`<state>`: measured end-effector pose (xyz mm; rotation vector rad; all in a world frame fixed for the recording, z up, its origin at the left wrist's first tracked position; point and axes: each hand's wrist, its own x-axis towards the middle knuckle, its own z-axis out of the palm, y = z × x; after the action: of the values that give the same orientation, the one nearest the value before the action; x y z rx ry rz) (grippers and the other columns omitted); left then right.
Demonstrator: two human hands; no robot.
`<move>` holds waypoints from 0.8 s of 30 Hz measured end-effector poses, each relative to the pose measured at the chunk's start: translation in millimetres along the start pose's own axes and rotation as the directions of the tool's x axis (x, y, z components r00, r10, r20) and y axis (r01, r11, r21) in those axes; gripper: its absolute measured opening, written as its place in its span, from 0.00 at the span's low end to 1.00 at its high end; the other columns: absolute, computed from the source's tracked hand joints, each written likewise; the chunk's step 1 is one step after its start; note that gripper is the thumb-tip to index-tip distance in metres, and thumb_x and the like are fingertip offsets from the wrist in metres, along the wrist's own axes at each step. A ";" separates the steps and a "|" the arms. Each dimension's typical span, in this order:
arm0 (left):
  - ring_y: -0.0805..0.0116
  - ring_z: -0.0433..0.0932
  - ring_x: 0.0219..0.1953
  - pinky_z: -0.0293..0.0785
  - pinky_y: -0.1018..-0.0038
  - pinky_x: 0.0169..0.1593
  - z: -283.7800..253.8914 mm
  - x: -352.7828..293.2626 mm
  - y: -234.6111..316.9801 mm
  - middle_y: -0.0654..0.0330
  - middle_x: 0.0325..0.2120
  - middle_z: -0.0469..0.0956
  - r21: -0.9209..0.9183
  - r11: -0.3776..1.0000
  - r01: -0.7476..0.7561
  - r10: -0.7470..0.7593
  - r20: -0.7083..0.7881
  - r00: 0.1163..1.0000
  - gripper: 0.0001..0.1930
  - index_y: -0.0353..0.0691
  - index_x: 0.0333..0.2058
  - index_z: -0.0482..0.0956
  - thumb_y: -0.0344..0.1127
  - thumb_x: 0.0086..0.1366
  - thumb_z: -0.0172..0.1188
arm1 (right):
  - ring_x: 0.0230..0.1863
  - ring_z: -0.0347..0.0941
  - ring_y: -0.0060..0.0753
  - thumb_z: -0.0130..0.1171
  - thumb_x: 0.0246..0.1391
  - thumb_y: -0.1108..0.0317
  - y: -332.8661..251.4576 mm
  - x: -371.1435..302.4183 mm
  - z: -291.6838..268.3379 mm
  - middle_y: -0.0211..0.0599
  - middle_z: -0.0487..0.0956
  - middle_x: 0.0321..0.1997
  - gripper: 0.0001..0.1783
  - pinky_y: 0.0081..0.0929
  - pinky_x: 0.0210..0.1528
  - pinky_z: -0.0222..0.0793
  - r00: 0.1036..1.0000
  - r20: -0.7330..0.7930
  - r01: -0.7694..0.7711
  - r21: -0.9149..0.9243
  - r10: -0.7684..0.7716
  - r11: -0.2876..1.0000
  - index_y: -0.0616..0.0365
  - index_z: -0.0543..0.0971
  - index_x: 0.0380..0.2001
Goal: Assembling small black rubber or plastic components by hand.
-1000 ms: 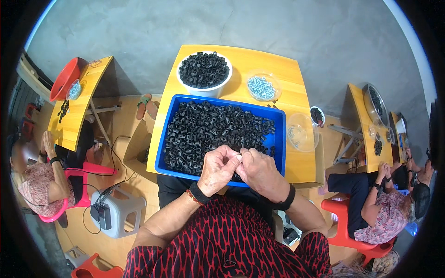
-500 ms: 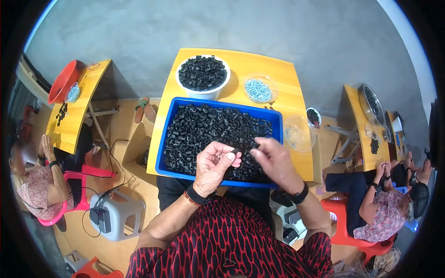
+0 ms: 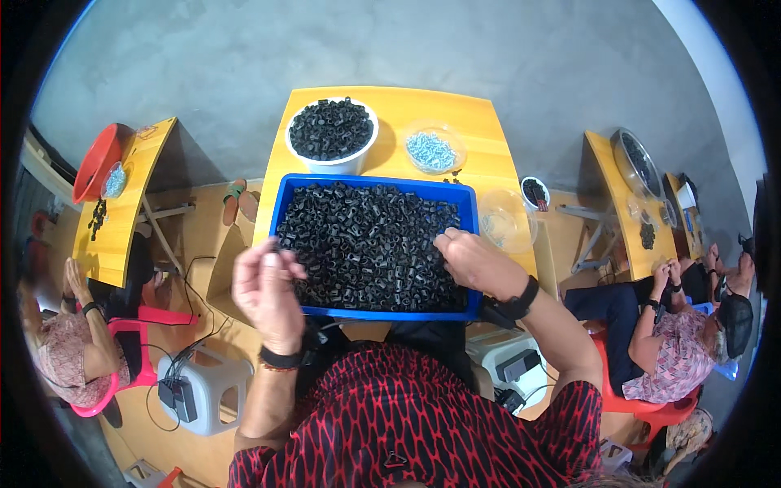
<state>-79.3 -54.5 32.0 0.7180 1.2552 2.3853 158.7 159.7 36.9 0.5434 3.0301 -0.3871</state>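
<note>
A blue tray (image 3: 286, 189) heaped with small black plastic parts (image 3: 366, 244) lies in front of me, partly over the yellow table's near edge. My left hand (image 3: 268, 289) is at the tray's left edge, slightly blurred. Its thumb and forefinger are pinched on what looks like one small black part. On the other side, my right hand (image 3: 482, 262) reaches over the tray's right rim. Its fingers are drawn together near the parts, and whatever lies between them is hidden.
Behind the tray stand a white bucket (image 3: 358, 162) of black parts and a clear tub of silvery screws (image 3: 431, 152). A clear container (image 3: 506, 220) sits right of it. A cardboard box (image 3: 229, 272) is at the left. People sit at tables (image 3: 159, 159) on both sides.
My hands have parted: the left has moved from the tray's middle to its left edge, and the right has drawn back to the right side. The view has shifted slightly.
</note>
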 end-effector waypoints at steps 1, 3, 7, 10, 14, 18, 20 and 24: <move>0.74 0.75 0.30 0.77 0.77 0.35 -16.2 8.1 1.8 0.58 0.34 0.79 0.023 0.998 -0.052 0.054 -0.093 0.994 0.10 0.37 0.49 0.76 0.29 0.70 0.55 | 0.42 0.75 0.57 0.59 0.47 0.79 5.7 2.8 8.4 0.52 0.75 0.38 0.13 0.44 0.46 0.73 0.996 -0.086 0.012 0.057 -0.007 0.998 0.66 0.74 0.39; 0.77 0.75 0.32 0.75 0.80 0.38 -47.4 23.2 2.9 0.60 0.36 0.79 0.029 0.996 -0.085 0.090 -0.288 0.953 0.11 0.37 0.50 0.76 0.29 0.70 0.55 | 0.42 0.74 0.57 0.57 0.47 0.80 10.6 8.4 12.6 0.52 0.75 0.35 0.11 0.43 0.46 0.73 0.985 -0.171 0.031 0.115 -0.011 0.993 0.67 0.73 0.36; 0.74 0.76 0.34 0.74 0.78 0.39 -113.8 37.6 1.7 0.61 0.37 0.78 0.021 0.998 -0.061 0.064 -0.405 0.912 0.12 0.38 0.51 0.75 0.30 0.70 0.56 | 0.37 0.78 0.45 0.60 0.50 0.81 20.0 22.3 1.5 0.47 0.76 0.38 0.15 0.34 0.42 0.75 0.960 -0.232 -0.049 0.403 0.154 0.914 0.66 0.77 0.43; 0.73 0.75 0.34 0.73 0.76 0.41 -168.1 43.7 -17.0 0.63 0.35 0.77 0.011 0.998 0.058 -0.041 -0.579 0.814 0.13 0.38 0.52 0.74 0.30 0.70 0.54 | 0.34 0.79 0.35 0.59 0.51 0.82 33.7 22.7 -3.6 0.43 0.77 0.37 0.13 0.27 0.42 0.75 0.944 -0.280 -0.015 0.499 0.177 0.867 0.67 0.78 0.42; 0.74 0.72 0.30 0.72 0.76 0.40 -233.8 43.2 -58.1 0.67 0.29 0.72 -0.099 0.960 0.261 -0.273 -0.521 0.809 0.08 0.40 0.44 0.76 0.32 0.71 0.50 | 0.39 0.80 0.38 0.59 0.52 0.81 41.6 12.1 -15.7 0.44 0.78 0.37 0.12 0.28 0.44 0.76 0.934 -0.282 -0.019 0.578 0.221 0.816 0.66 0.78 0.42; 0.74 0.70 0.26 0.71 0.76 0.37 -261.4 39.0 -88.2 0.67 0.22 0.69 -0.241 0.879 0.412 -0.477 -0.424 0.770 0.10 0.45 0.28 0.69 0.32 0.71 0.49 | 0.40 0.74 0.53 0.58 0.50 0.77 27.5 2.9 -23.2 0.49 0.74 0.37 0.09 0.43 0.43 0.73 0.951 -0.304 0.110 0.197 -0.045 0.974 0.64 0.75 0.37; 0.73 0.71 0.26 0.72 0.74 0.36 -268.7 35.8 -97.0 0.67 0.20 0.69 -0.256 0.861 0.438 -0.504 -0.543 0.672 0.09 0.43 0.29 0.71 0.32 0.71 0.50 | 0.42 0.74 0.52 0.57 0.48 0.79 18.7 2.8 -23.9 0.51 0.74 0.37 0.07 0.42 0.44 0.73 0.986 -0.150 0.088 0.088 -0.074 0.992 0.65 0.72 0.32; 0.62 0.78 0.34 0.77 0.66 0.44 -288.4 36.0 -110.2 0.57 0.29 0.77 -0.285 0.831 0.478 -0.550 -0.552 0.627 0.08 0.38 0.38 0.73 0.36 0.71 0.49 | 0.42 0.76 0.54 0.56 0.45 0.82 15.1 11.3 -8.8 0.52 0.72 0.36 0.15 0.41 0.45 0.74 0.993 -0.033 0.113 -0.032 -0.114 0.993 0.66 0.70 0.39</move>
<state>-268.5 -165.2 -188.4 -0.4881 1.2976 2.1966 153.4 179.4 40.9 0.3813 3.1035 -0.3389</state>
